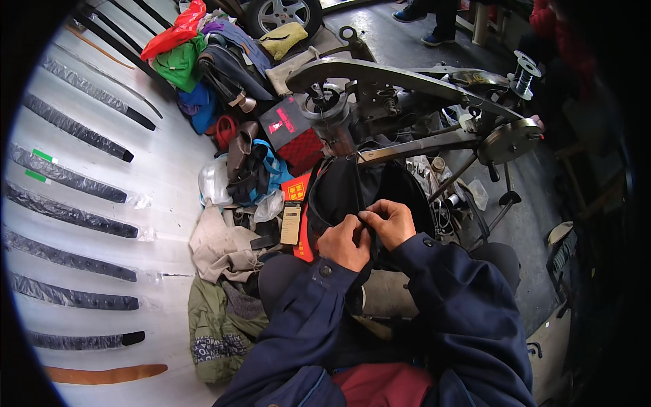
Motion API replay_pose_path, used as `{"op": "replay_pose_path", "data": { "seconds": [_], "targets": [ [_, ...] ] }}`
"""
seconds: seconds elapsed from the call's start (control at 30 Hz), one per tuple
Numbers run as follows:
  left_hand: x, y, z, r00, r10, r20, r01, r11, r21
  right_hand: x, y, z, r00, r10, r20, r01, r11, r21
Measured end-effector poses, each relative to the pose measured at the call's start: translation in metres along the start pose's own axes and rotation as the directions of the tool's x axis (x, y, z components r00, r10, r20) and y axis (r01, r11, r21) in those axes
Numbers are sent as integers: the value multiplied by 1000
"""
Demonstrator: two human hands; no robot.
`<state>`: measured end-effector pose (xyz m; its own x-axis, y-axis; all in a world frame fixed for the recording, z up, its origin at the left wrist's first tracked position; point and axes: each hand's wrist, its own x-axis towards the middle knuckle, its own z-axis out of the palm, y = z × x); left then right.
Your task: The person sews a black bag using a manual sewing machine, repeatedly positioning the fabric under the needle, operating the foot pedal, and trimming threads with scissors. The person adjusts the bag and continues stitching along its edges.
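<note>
A black fabric bag [333,193] with a rounded rim sits over my lap, its upper part against the arm of a hand-cranked sewing machine [407,81]. My left hand [347,245] is closed, fingers pinched on a dark narrow strip at the middle of the bag. Close beside it, my right hand [392,224] pinches the same strip between thumb and fingers. The two hands nearly touch. Whether the strip is a zipper or a strap, I cannot tell. My fingertips partly hide it.
Left of the bag lie a phone [290,224], a red package [296,188], beige cloth [227,243] and a green garment [220,329]. Belts in plastic [74,217] hang along the white left side. The machine's wheel [510,141] juts out at right. A person's legs [444,24] stand beyond.
</note>
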<state>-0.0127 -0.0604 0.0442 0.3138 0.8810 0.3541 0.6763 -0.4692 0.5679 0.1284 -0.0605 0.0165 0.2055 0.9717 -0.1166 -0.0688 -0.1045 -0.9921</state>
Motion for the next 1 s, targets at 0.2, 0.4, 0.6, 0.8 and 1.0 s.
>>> {"op": "replay_pose_path", "data": {
  "seconds": [0.2, 0.4, 0.6, 0.8, 1.0],
  "targets": [
    [-2, 1, 2, 1000, 4, 12, -5, 998, 57, 0, -12, -3, 997, 55, 45, -53, 998, -40],
    [-3, 5, -3, 996, 55, -71, -57, 998, -26, -2, -20, -2, 990, 115, 78, -121, 990, 74],
    [-20, 17, -14, 990, -60, -126, 27, 968, -249, -4, -27, -7, 921, 265, 286, -370, 827, 424],
    [-67, 23, 10, 877, -312, 365, 480, 610, -631, -4, -26, -1, 935, 304, 183, -345, 899, 269],
    [-58, 22, 68, 816, -182, 549, 406, -496, -768, -4, -19, 1, 953, 221, 206, -282, 895, 346]
  ]
}}
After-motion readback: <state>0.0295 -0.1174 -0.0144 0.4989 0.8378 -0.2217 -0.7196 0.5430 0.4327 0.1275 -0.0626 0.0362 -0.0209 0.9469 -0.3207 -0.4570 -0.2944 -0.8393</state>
